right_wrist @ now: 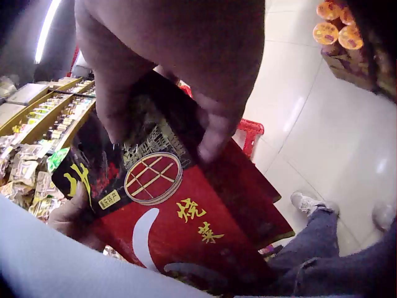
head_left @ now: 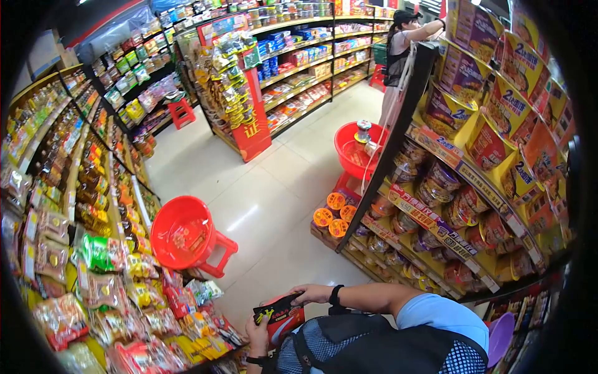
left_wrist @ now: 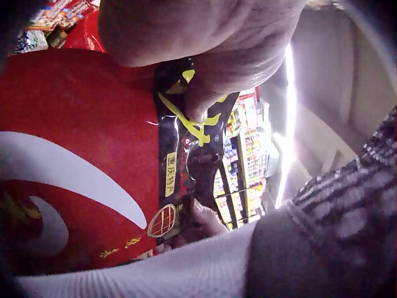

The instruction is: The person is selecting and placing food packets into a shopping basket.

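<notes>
A red and black packet (head_left: 285,319) with yellow lettering is held in front of the body by both hands. My right hand (head_left: 311,294) pinches its black top end, thumb on the front face. At the other side of that end my left hand (head_left: 257,333) grips the edge. In the right wrist view the packet (right_wrist: 180,205) lies tilted, with a second red and black piece behind it under the right fingers; whether it is a separate packet I cannot tell. The left wrist view shows the packet's (left_wrist: 74,124) red face and black band close up.
Sloping shelves of bagged snacks (head_left: 103,290) run along the left. A red tub on a red stool (head_left: 182,234) stands beside them, another red tub (head_left: 356,149) farther off. Noodle cup shelves (head_left: 436,212) rise on the right; a person (head_left: 402,47) stands behind them.
</notes>
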Demonstrator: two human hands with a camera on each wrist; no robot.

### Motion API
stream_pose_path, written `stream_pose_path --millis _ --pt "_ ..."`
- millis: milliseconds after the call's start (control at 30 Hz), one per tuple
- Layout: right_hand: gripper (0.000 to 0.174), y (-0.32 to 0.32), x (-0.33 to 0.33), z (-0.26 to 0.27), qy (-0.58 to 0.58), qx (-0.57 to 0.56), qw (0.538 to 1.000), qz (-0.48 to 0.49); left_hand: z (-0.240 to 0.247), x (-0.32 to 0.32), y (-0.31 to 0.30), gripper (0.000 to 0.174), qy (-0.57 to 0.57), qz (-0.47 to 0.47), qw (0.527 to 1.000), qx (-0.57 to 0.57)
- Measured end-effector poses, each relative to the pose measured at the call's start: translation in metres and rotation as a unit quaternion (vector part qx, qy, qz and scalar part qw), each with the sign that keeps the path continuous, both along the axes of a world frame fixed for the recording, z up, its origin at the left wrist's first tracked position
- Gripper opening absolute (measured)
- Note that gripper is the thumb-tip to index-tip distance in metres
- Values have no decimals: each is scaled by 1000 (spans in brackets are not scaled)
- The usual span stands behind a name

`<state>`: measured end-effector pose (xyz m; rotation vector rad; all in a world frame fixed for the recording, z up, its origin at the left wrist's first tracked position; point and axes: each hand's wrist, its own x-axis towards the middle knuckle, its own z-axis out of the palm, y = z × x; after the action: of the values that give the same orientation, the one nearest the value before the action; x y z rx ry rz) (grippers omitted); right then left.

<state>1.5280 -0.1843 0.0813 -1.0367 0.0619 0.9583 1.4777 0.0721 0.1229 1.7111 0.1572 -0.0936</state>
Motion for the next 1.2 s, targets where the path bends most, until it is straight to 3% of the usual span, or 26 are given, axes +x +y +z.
stream_pose_path --millis 33,133,200,367,433,533,633,667,767,833,900,1033,1167,1200 --pt "32 5 12 -1 5 -10 1000 -23 -10 18 8 16 0 -10 1000 -8" --pt "37 28 52 -2 25 -66 997 -38 -26 73 41 16 20 -37 998 -54" --pt "33 52 70 -2 30 -59 996 -56 -19 105 63 14 1 -81 996 32" --pt "30 99 141 10 1 -91 994 -58 10 175 104 9 -26 -54 998 -33" --pt "30 111 163 18 -13 -102 993 -56 14 194 119 11 6 -32 999 12" --pt "30 141 202 21 -31 -113 993 0 -6 206 147 16 -24 12 999 46" --pt "32 165 237 22 -68 -155 984 49 41 212 162 18 19 48 996 79" --pt "32 174 248 17 -61 -147 984 79 46 213 164 27 -13 87 993 77" --pt "30 197 283 1 -58 -130 980 137 -12 211 192 21 8 119 986 117" --pt "29 212 310 -4 -62 -116 973 188 -28 212 191 18 27 211 969 126" --pt "29 226 341 -3 -67 -112 958 257 -48 214 191 19 -41 276 952 127" --pt "30 247 410 20 -112 -109 917 368 13 250 161 17 43 351 935 34" --pt "32 247 475 16 -116 -63 902 412 18 294 137 18 -3 372 928 -5" --pt "32 245 489 19 -125 -61 899 415 21 306 134 19 -14 354 934 47"
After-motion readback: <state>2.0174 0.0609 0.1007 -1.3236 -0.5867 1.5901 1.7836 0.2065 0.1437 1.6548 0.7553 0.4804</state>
